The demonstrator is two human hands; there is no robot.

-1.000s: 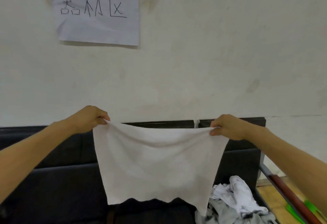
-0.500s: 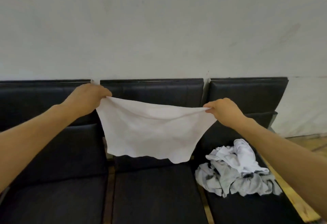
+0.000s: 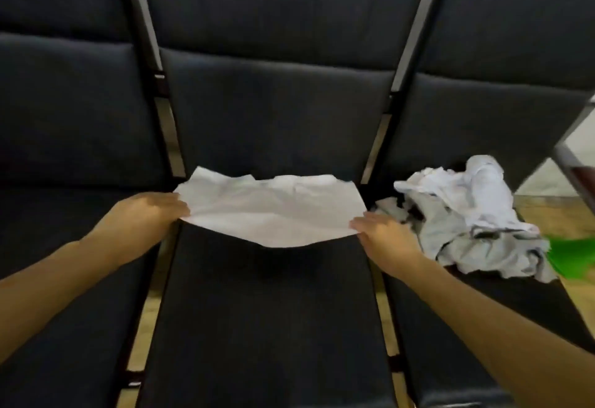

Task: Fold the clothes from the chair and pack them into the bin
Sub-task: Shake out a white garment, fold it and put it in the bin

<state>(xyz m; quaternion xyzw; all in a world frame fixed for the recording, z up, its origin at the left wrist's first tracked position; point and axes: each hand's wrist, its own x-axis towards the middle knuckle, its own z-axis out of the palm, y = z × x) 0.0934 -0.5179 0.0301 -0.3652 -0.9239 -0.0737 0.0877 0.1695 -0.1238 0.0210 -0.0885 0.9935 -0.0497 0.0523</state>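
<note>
A white cloth (image 3: 273, 211) is spread low over the middle black seat (image 3: 267, 311). Its far edge lies near the seat's back and its near edge sags in the air. My left hand (image 3: 148, 214) pinches the cloth's near left corner. My right hand (image 3: 383, 233) holds the near right corner. On the right seat lies a crumpled pile of white and grey clothes (image 3: 467, 217). The bin is out of view.
Three black padded seats stand in a row, with metal bars (image 3: 167, 130) between them. A green thing (image 3: 573, 256) shows at the right edge beside the pile. Wooden floor (image 3: 547, 211) is seen right of the seats.
Both hands have come down with the white cloth from chest height to just above the middle seat. The view has tipped down from the wall to the seats.
</note>
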